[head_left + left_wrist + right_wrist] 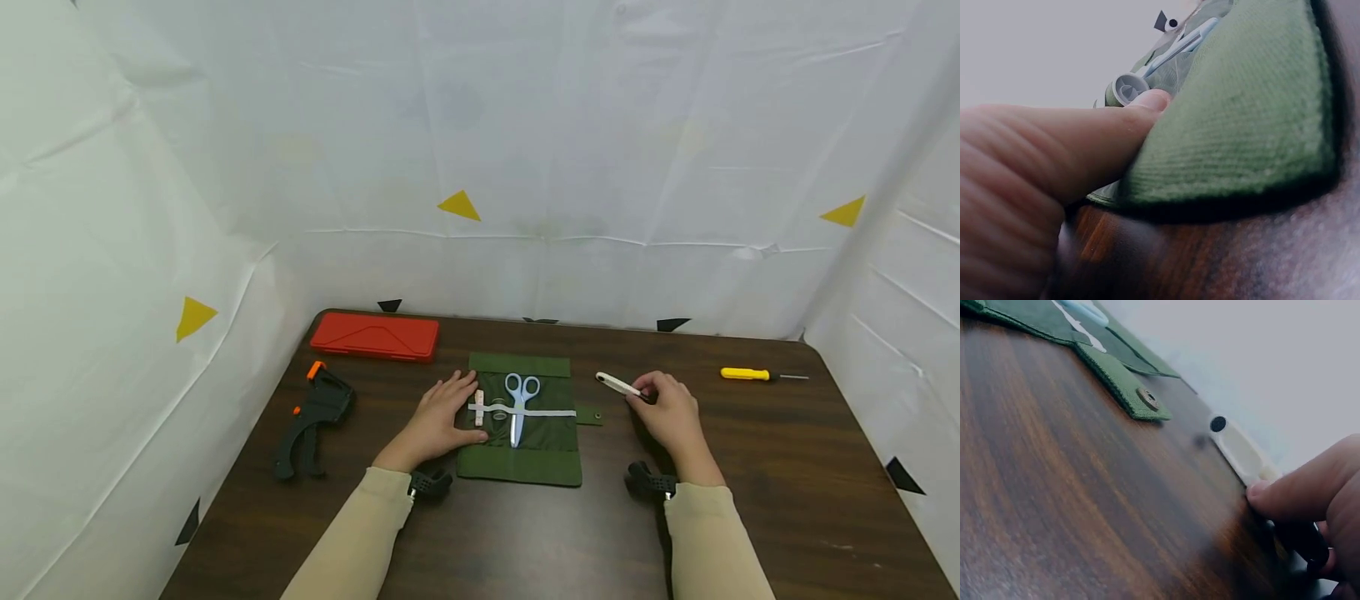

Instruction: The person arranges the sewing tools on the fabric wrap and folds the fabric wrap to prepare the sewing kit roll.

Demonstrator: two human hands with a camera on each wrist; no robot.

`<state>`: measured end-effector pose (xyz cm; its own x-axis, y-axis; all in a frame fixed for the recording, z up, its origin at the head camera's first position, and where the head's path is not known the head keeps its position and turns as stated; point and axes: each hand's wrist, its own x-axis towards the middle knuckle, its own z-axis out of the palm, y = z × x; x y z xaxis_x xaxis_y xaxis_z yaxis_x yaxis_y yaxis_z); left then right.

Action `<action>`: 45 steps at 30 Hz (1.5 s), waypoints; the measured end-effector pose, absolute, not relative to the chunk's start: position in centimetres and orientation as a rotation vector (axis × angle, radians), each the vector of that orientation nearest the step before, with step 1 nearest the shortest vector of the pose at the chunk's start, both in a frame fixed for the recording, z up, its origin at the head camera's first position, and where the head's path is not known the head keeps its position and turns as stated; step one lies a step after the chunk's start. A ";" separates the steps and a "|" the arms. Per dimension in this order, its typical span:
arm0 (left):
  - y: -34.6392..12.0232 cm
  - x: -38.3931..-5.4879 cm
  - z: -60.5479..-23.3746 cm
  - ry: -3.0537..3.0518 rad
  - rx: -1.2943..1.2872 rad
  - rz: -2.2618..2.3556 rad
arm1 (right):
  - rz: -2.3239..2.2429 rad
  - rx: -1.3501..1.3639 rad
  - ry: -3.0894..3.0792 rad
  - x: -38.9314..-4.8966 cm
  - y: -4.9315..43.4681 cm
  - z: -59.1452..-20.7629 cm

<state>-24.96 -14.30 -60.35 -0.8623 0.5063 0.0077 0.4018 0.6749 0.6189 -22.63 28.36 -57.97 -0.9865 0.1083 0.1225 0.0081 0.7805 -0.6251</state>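
A green fabric roll-up pouch [517,468] lies unfolded on the table. Under its pale elastic strap [551,413] sit light-blue scissors [517,421], a grey round spool [1127,89] and a narrow pinkish strip [479,408]. My left hand [441,417] rests with fingers spread on the pouch's left edge, its thumb over the fabric near the spool. To the right of the pouch, my right hand [669,414] pinches a slim white tool [1241,450] with a black dot at its far end and a dark part by my fingers. It is held low over the table.
A red case [375,336] lies at the back left, with a black clamp [318,417] with orange tips in front of it. A yellow-handled screwdriver [750,374] lies at the right. The pouch's snap tab [1125,387] points toward my right hand. White sheeting surrounds the table.
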 end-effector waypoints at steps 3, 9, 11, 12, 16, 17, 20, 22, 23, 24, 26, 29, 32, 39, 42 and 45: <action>-14.4 -25.0 -60.5 2.716 0.758 0.960 | 0.996 -0.068 -2.797 -22.7 28.4 -58.1; -14.4 -25.1 -60.4 2.715 0.749 0.954 | 1.210 -0.115 -2.665 -22.5 27.6 -57.5; -14.4 -25.2 -60.6 2.715 0.746 0.952 | 1.317 -0.125 -2.607 -22.5 27.1 -57.3; -14.4 -25.2 -60.7 2.715 0.743 0.948 | 1.377 -0.116 -2.576 -22.5 26.8 -57.1; -14.4 -25.3 -60.9 2.722 0.759 0.943 | 1.601 -0.077 -2.468 -22.5 25.6 -56.9; -14.3 -25.4 -60.9 2.723 0.762 0.945 | 1.649 -0.063 -2.447 -22.5 25.3 -56.8; -14.3 -25.3 -60.8 2.727 0.760 0.948 | 1.761 -0.032 -2.410 -22.4 24.3 -56.7; -14.3 -25.2 -60.5 2.732 0.765 0.951 | 1.812 -0.026 -2.392 -22.4 23.8 -56.6; -14.3 -25.1 -60.4 2.733 0.766 0.950 | 1.836 -0.029 -2.383 -22.4 23.5 -56.6; -14.3 -25.0 -60.3 2.732 0.768 0.947 | 1.868 -0.030 -2.368 -22.4 23.2 -56.6; -14.3 -25.0 -60.2 2.733 0.772 0.945 | 1.941 -0.036 -2.322 -22.4 22.6 -56.6; -14.3 -25.0 -60.3 2.731 0.773 0.940 | 2.045 -0.010 -2.266 -22.5 21.6 -56.5; -14.4 -25.1 -60.5 2.725 0.768 0.942 | 2.112 0.058 -2.246 -22.6 20.5 -56.6; -14.5 -25.0 -60.5 2.723 0.780 0.975 | 2.168 0.115 -2.321 -23.0 18.7 -56.7; -14.4 -25.0 -60.2 2.736 0.777 0.965 | 2.160 0.110 -2.361 -23.3 18.4 -56.8; -14.3 -24.9 -60.1 2.746 0.770 0.942 | 2.214 0.114 -2.325 -23.5 18.3 -57.2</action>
